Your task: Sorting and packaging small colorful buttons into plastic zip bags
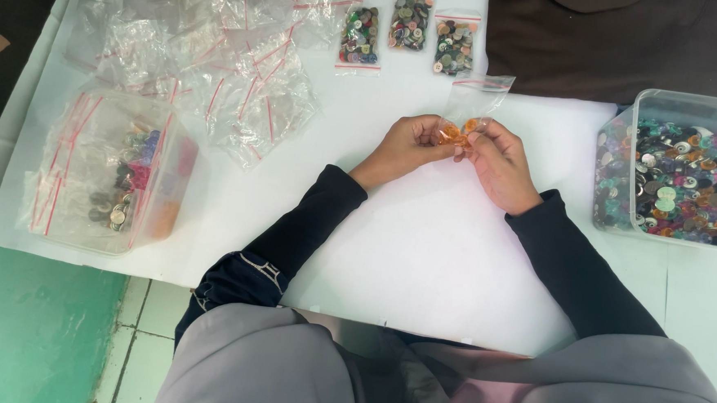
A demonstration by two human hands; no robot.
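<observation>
Your fingers (457, 143) are pinched together at the bottom of a small clear zip bag (476, 101), both hands closed on it. The left hand (406, 149) grips from one side and the right hand (499, 164) from the other, with a few orange buttons (458, 134) bunched between the fingertips. From this view I cannot tell whether those buttons are all inside the bag or partly outside it. The bag stands up from your grip above the white table (421, 246), its mouth pointing away from you.

The risk sits right there. If the mouth is unsealed and the bag tips, buttons could slide out and scatter across the smooth table. A loosened pinch would likely drop them too, and round buttons roll.

Further out, the open tub of mixed buttons (674, 177) lies close by your right forearm; a wide sweep of that sleeve might nudge it. Three filled bags (408, 28) lie beyond your hands, with a loose heap of empty bags (235, 64) to their left. The lidded tub (115, 172) on your left rests near the table's edge, so a knock could send it to the floor.
</observation>
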